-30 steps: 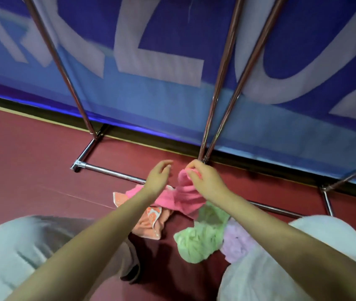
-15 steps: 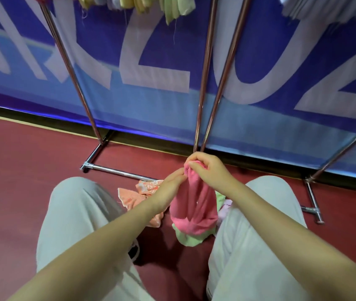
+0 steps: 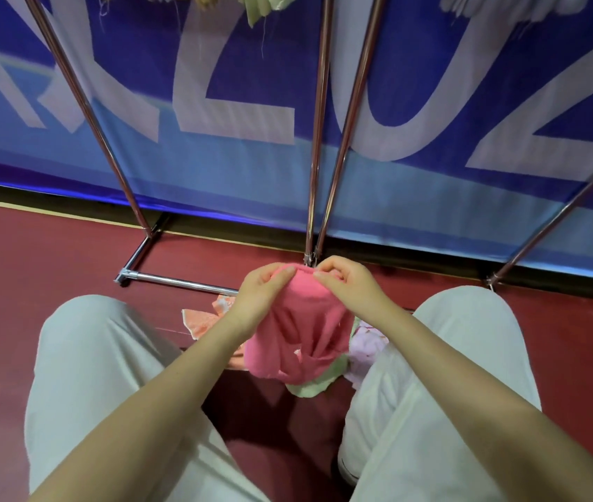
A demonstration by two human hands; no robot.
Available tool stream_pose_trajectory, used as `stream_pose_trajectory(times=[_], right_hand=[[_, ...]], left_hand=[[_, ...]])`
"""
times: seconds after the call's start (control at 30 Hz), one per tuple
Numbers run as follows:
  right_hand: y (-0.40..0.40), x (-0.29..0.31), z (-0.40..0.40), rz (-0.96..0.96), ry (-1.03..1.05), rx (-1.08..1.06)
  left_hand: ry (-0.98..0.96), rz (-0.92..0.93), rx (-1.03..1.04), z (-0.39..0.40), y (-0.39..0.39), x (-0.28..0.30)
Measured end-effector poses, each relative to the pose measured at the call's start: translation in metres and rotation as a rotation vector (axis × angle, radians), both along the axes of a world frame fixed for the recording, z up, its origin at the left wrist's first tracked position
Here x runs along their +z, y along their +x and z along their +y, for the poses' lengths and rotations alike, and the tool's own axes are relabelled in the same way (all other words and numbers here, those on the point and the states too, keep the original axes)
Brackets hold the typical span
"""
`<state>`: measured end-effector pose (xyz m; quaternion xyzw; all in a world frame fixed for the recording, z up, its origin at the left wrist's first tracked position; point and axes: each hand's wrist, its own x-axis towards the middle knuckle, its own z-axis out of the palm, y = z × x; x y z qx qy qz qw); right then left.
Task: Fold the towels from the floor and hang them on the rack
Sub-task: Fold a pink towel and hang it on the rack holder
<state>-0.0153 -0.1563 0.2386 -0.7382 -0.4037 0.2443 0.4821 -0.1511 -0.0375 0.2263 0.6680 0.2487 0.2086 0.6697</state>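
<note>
A pink towel [image 3: 302,331] hangs crumpled in front of me, lifted off the floor. My left hand [image 3: 264,289] and my right hand [image 3: 347,284] pinch its top edge, close together. Below it on the red floor lie an orange towel [image 3: 202,318], a light green towel [image 3: 314,384] and a lilac towel [image 3: 367,342], partly hidden by the pink one and my knees. The chrome rack [image 3: 318,139] stands just behind, its poles rising out of view. Hanging towels [image 3: 262,5] show at the top edge.
A blue banner with big white letters [image 3: 233,114] covers the wall behind the rack. The rack's base bar [image 3: 179,282] runs along the floor to the left. My knees in light trousers [image 3: 99,356] flank the pile.
The pink towel has come up off the pile. My hands have risen with it and both now pinch its top edge; the view has tilted upward, showing towels on the rack.
</note>
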Motion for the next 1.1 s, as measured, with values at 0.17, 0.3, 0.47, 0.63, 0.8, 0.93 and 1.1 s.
stream_pose_trajectory(times=[0.17, 0.3, 0.47, 0.63, 0.8, 0.93, 1.1], right_hand=[[0.002, -0.018, -0.014, -0.005, -0.150, 0.087], [0.000, -0.030, -0.016, -0.004, -0.149, 0.045], [-0.013, -0.038, 0.001, -0.022, -0.144, 0.113], [-0.024, -0.037, 0.024, 0.064, -0.130, 0.108], [-0.028, -0.028, 0.031, 0.101, -0.069, 0.047], [-0.028, -0.035, 0.033, -0.027, -0.156, 0.034], [-0.019, -0.045, 0.032, -0.161, -0.251, 0.016]], left_hand=[[-0.118, -0.089, 0.278, 0.017, -0.003, 0.007], [0.021, 0.009, 0.197, 0.018, -0.008, 0.017], [0.686, 0.111, -0.030, 0.004, -0.007, 0.021], [0.831, 0.088, -0.067, 0.005, -0.008, 0.029], [0.652, 0.023, 0.094, 0.022, -0.013, 0.031], [0.401, 0.031, 0.238, 0.025, -0.017, 0.027], [0.155, 0.040, 0.271, 0.020, -0.023, 0.017]])
